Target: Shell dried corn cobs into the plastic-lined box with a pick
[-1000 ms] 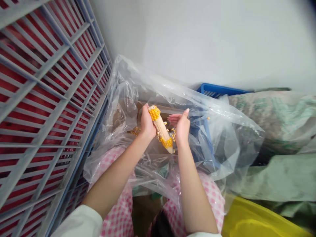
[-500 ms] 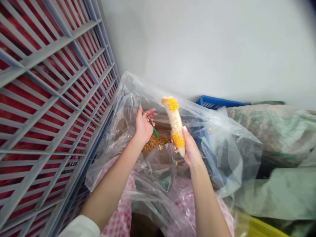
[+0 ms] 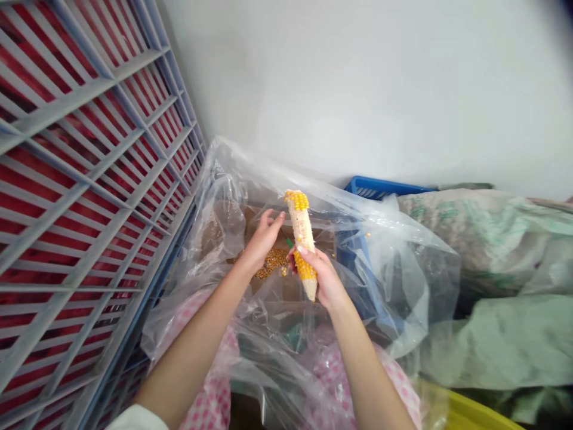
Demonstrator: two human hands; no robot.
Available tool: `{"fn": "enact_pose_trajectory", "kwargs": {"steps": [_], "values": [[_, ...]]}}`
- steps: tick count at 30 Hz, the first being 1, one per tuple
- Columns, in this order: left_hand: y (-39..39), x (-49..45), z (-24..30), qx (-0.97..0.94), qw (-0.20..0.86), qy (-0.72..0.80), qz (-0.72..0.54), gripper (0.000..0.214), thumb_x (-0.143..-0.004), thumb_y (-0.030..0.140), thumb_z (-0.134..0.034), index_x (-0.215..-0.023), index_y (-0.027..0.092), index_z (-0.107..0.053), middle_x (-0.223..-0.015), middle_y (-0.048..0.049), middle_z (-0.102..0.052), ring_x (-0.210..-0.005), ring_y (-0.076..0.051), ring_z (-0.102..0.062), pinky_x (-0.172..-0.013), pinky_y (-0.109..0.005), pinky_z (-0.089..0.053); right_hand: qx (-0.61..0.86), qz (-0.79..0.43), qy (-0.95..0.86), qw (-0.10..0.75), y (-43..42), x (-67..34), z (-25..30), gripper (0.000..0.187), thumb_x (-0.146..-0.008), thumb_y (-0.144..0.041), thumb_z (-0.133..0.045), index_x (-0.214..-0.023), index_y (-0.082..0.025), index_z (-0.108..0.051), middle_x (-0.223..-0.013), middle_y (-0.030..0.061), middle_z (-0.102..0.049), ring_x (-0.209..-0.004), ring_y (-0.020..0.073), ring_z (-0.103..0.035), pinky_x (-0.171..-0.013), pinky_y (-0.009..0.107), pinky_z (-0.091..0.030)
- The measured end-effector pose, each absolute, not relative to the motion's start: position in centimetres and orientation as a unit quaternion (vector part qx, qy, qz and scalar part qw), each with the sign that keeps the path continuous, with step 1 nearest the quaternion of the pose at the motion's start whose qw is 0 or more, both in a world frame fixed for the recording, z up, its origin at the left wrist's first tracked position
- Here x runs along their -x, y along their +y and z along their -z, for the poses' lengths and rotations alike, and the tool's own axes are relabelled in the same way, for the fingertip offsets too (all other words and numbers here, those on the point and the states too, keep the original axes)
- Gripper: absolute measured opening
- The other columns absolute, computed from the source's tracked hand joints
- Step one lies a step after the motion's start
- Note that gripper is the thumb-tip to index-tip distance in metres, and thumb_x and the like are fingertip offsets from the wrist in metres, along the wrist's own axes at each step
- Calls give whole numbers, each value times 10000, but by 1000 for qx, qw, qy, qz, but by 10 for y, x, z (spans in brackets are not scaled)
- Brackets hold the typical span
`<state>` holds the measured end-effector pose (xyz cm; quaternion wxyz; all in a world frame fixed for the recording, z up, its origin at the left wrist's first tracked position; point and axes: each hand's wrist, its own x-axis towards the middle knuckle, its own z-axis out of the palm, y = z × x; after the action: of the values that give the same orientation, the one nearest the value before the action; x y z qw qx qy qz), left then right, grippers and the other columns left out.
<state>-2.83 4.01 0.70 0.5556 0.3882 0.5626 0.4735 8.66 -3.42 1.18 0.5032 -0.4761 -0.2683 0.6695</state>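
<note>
My right hand [image 3: 323, 278] grips the lower end of a corn cob [image 3: 301, 230] and holds it upright over a clear plastic bag [image 3: 358, 251]. Most of the cob is stripped bare, with yellow kernels left at its top and near my fingers. My left hand [image 3: 263, 237] is just left of the cob, fingers stretched toward its middle and holding nothing that I can see. A pile of loose kernels [image 3: 272, 261] lies in the bag below both hands, and a small green object [image 3: 289, 243] shows between my hands.
A grey-blue metal grid rack [image 3: 89, 179] with red contents stands at the left. A blue plastic crate [image 3: 380, 186] sits behind the bag, greenish woven sacks [image 3: 496, 280] at the right, a yellow container [image 3: 474, 415] at the bottom right. A white wall is behind.
The cob passed from my left hand to my right, which raised it and then brought it down and left. My left hand now reaches with open fingers toward the cob.
</note>
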Motion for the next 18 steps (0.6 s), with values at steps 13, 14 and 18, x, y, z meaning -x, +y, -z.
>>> {"fn": "enact_pose_trajectory", "kwargs": {"steps": [13, 14, 18], "values": [[24, 27, -14, -691, 487, 438, -306, 367, -773, 476, -507, -994, 215, -639, -1353, -79, -326, -1241, -236, -371, -1007, -349, -356, 505, -653, -292, 483, -42, -96, -18, 330, -637, -387, -699, -826, -179, -526, -559, -63, -500, -406, 71, -469, -329, 170, -352], [25, 28, -13, -702, 475, 437, -302, 347, -792, 461, -484, -989, 224, -644, -1361, -67, -322, -1260, -237, -345, -1043, -365, -309, 499, -657, -283, 490, -42, -96, -19, 335, -638, -395, -694, -822, -176, -520, -557, -62, -495, -395, 68, -459, -321, 169, -338], [31, 33, -18, -698, 419, 471, -341, 314, -831, 386, -445, -1028, 229, -632, -1337, -65, -382, -1287, -224, -300, -1079, -378, -220, 510, -636, -278, 507, -41, -100, -22, 362, -639, -426, -680, -832, -173, -508, -575, -60, -477, -401, 66, -446, -326, 174, -326]]}}
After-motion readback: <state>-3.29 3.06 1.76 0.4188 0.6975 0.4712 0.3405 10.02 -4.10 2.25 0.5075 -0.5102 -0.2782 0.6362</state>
